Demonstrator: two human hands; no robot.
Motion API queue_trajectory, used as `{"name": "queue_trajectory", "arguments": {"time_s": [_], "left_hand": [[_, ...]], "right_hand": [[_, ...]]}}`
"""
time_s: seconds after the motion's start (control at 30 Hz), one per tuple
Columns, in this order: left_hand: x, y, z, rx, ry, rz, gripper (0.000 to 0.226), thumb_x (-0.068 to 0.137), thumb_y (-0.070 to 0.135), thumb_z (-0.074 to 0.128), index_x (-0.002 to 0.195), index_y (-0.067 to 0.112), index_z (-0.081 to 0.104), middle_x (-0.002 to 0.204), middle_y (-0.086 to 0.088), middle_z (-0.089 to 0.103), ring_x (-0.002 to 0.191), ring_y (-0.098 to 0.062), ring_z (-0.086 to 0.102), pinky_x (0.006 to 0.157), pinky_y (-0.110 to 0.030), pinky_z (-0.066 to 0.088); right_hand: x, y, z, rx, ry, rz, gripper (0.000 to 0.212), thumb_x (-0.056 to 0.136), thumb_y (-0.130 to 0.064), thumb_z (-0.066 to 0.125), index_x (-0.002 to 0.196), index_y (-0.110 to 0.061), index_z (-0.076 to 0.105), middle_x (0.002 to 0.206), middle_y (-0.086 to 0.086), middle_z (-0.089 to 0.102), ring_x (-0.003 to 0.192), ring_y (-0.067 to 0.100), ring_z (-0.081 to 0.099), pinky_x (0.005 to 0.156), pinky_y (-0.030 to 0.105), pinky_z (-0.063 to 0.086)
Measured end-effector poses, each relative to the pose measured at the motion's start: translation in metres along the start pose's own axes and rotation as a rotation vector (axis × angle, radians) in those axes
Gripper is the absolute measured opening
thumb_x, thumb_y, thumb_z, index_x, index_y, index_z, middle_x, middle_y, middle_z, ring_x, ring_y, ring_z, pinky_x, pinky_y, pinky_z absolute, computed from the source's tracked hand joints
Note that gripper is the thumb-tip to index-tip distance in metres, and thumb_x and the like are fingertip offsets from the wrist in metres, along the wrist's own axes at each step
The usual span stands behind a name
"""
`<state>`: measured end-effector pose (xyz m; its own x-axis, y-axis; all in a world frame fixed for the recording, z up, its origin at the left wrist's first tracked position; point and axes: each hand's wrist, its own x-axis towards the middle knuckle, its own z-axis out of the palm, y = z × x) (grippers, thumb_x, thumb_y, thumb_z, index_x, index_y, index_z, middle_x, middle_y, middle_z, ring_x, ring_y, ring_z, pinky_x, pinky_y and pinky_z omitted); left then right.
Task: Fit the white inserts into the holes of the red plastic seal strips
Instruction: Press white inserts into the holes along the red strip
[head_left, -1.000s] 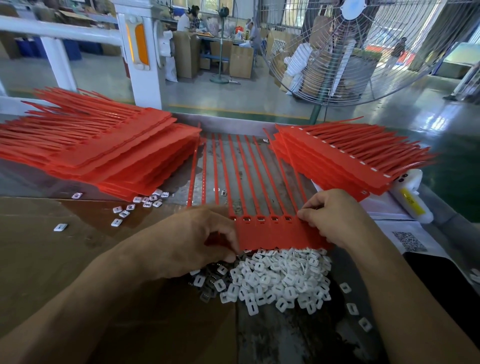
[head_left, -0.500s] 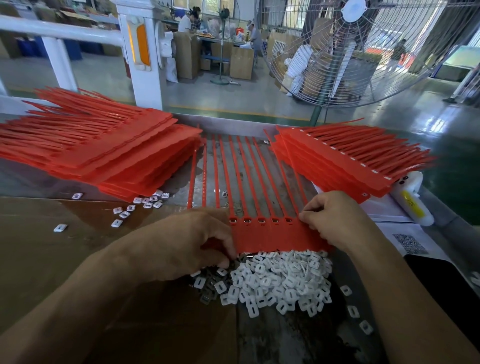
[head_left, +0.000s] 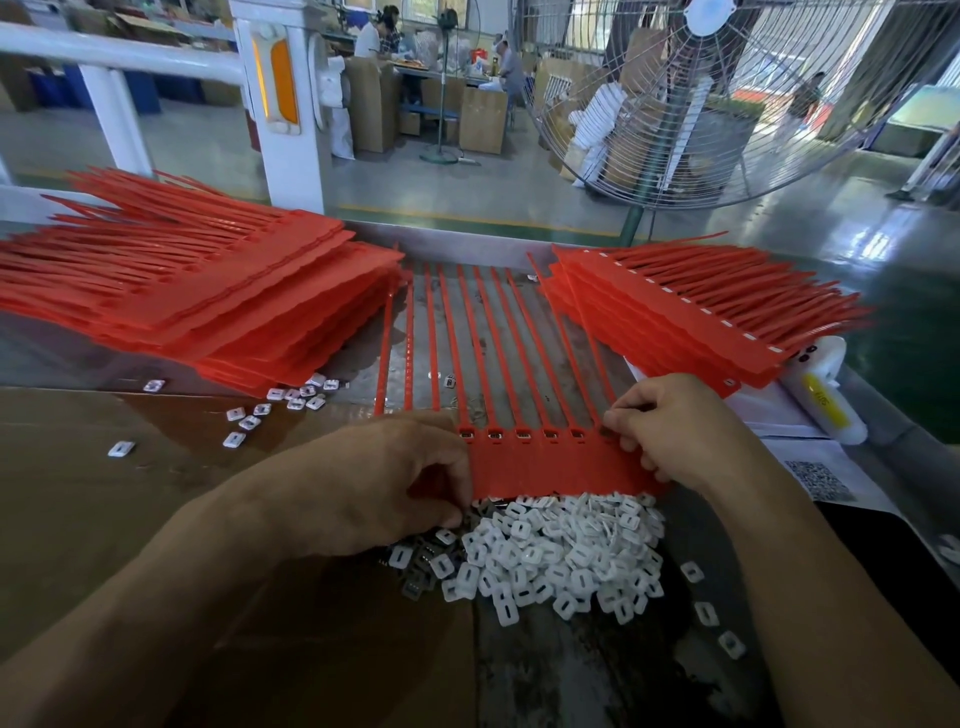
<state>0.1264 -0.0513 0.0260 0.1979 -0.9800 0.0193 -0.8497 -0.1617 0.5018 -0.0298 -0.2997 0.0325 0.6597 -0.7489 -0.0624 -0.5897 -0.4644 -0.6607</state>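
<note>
Left hand (head_left: 384, 483) lies curled over the near-left corner of the red seal strip sheet (head_left: 561, 470), thumb and fingers bent at its edge; whether an insert is pinched under them cannot be told. Beyond this hand, a tall stack of red sheets (head_left: 208, 306) shows no white along its edge and is judged unfilled. Loose inserts (head_left: 291, 400) are scattered between that stack and the hand.

Between the hands, the sheet lies flat, tails pointing away. Five holes (head_left: 522, 434) in its row appear to hold inserts; those under either hand are hidden. Just nearer than the sheet is the pile of white inserts (head_left: 556, 551), touching its near edge.

Right hand (head_left: 675, 421) has fingertips pinched at the hole on the far-right end, judged to be seating an insert. Beyond it, a smaller stack (head_left: 691, 306) shows white dots along its edge, judged finished. Remaining work therefore outweighs completed work. A white bottle (head_left: 826, 395) lies beside that stack, clear of the work.
</note>
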Motion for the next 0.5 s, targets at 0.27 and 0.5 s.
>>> {"name": "queue_trajectory", "arguments": {"time_s": [0.27,0.5], "left_hand": [[-0.0001,0.0038,-0.0018,-0.03,0.007,-0.007,0.016,0.087,0.036,0.076,0.091,0.043,0.062,0.107,0.026,0.055,0.1,0.006,0.056,0.076,-0.014,0.044],[-0.0009,0.0075,-0.0029,-0.057,0.005,-0.015,0.016,0.088,0.033,0.076,0.09,0.041,0.063,0.107,0.027,0.056,0.097,0.005,0.058,0.077,-0.011,0.045]], "right_hand": [[0.0016,-0.0003,-0.0007,-0.008,0.011,0.01,0.014,0.093,-0.018,0.073,0.08,-0.02,0.073,0.058,-0.003,0.068,0.045,0.009,0.057,0.047,0.027,0.046],[0.0033,0.0031,0.0005,-0.054,0.044,-0.04,0.015,0.091,-0.023,0.076,0.076,-0.022,0.073,0.054,-0.008,0.068,0.037,-0.003,0.053,0.05,0.025,0.039]]}}
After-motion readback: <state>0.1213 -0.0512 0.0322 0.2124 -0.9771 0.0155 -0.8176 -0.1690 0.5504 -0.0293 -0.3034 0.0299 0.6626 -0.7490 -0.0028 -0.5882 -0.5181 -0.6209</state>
